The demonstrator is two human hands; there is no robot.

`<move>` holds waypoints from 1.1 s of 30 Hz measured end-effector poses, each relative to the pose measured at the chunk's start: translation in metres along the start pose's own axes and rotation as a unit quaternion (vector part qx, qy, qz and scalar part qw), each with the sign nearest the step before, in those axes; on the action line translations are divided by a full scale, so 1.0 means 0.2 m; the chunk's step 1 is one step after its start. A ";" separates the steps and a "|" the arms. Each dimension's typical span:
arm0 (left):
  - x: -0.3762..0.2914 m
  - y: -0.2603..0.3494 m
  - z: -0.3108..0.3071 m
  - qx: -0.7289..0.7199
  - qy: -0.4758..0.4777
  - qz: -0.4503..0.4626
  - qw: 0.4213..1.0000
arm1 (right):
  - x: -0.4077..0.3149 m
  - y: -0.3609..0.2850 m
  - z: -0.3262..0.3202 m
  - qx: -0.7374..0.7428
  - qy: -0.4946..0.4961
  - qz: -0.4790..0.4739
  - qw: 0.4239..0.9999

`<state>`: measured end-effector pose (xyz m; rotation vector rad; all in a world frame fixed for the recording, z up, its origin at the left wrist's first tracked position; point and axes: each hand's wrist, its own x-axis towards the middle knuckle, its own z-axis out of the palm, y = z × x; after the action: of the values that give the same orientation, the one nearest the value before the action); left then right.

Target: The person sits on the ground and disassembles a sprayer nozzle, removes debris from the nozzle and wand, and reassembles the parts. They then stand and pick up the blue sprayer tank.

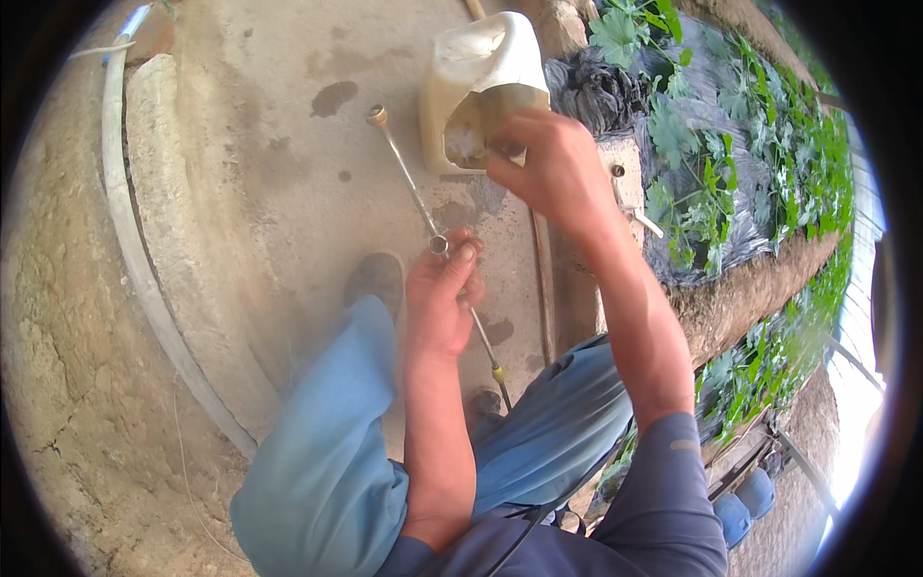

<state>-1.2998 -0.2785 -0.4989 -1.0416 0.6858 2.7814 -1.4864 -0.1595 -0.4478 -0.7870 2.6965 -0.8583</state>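
Observation:
Between its fingers my left hand (448, 288) grips a thin metal spray lance (407, 177), which slants across the ground. A brass-coloured fitting (376, 115) tips its far end, and a yellow-green fitting (498, 373) sits lower on it. At my left fingertips is a small round metal ring or cap (438, 245). My right hand (541, 155), slightly blurred, is at the cut opening of a whitish plastic jug (443, 101). Its fingers are pinched together around something small and dark that I cannot make out.
On a pale block (621, 155) right of the jug lie a small dark round part (618, 171) and a white lever-like piece (649, 223). A thin pole (542, 288) runs along the ground. Leafy plants (674, 130) grow through black plastic film; a pale hose (119, 159) curves along the left.

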 end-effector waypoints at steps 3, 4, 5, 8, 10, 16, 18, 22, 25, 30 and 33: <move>0.01 0.03 -0.03 0.019 0.003 -0.005 1.000 | 0.23 0.05 0.11 -0.141 -0.151 -0.022 0.978; 0.01 0.03 -0.04 0.021 0.001 -0.007 1.000 | 0.31 0.07 0.15 -0.183 -0.211 -0.027 0.960; 0.01 0.03 -0.05 0.023 -0.001 -0.008 1.000 | 0.38 0.09 0.21 -0.209 -0.261 -0.012 0.943; 0.02 0.01 -0.04 0.009 0.003 -0.007 1.000 | 0.50 0.23 0.37 -0.284 -0.359 0.017 0.889; 0.02 0.01 -0.04 0.008 0.003 0.003 1.000 | 0.53 0.36 0.42 -0.302 -0.370 0.033 0.878; 0.02 0.01 -0.04 0.031 0.011 0.009 0.999 | 0.54 0.36 0.45 -0.316 -0.423 0.061 0.847; 0.02 0.00 -0.04 0.036 0.004 0.004 0.999 | 0.53 0.32 0.38 -0.310 -0.395 0.045 0.864; 0.01 0.01 -0.02 0.050 0.000 0.006 0.999 | 0.21 0.08 0.18 -0.177 -0.104 0.027 0.978; 0.02 -0.01 0.02 0.049 -0.022 0.011 0.998 | -0.17 -0.02 0.06 0.043 0.090 -0.011 0.995; -0.02 -0.05 0.07 0.075 -0.022 0.017 0.997 | -0.47 -0.04 0.00 0.317 0.004 0.230 0.920; -0.03 -0.12 0.09 0.067 -0.032 0.013 0.997 | -0.50 -0.02 -0.03 0.461 -0.043 0.308 0.831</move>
<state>-1.3014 -0.2487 -0.4916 -0.9208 0.8684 2.7333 -1.4038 -0.1053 -0.4373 0.2455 1.8316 -1.6151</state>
